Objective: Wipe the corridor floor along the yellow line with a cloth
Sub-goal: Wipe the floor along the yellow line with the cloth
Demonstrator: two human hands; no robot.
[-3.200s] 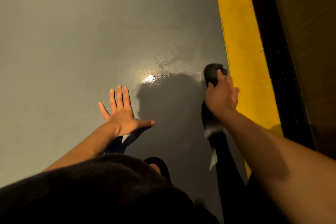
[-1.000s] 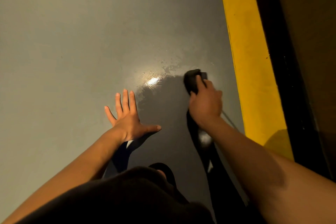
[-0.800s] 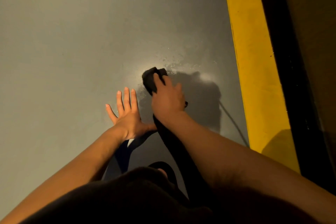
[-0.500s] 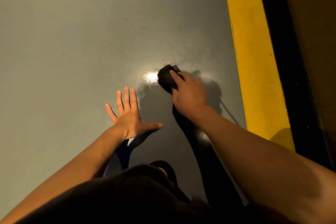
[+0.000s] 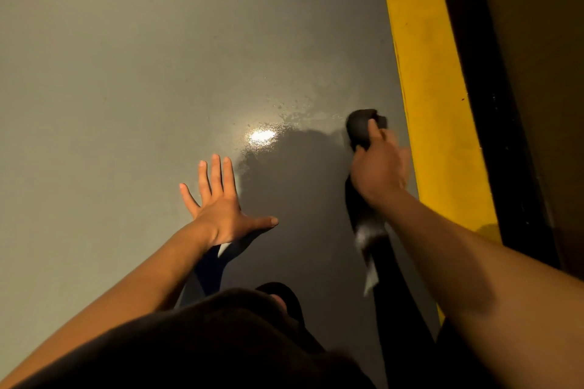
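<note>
Right grip (image 5: 379,167) presses cloth (image 5: 361,128) on wet grey floor (image 5: 126,73) beside yellow line (image 5: 433,88).

The grey glossy corridor floor (image 5: 126,73) fills the left and middle. The broad yellow painted line (image 5: 433,88) runs along its right side, with a black strip (image 5: 483,104) further right. The left hand (image 5: 221,202) lies flat on the floor, well left of the right hand (image 5: 379,167), which presses a dark bunched cloth (image 5: 360,126) down just beside the line. A bright light reflection (image 5: 260,136) sits between the hands, farther ahead.
</note>
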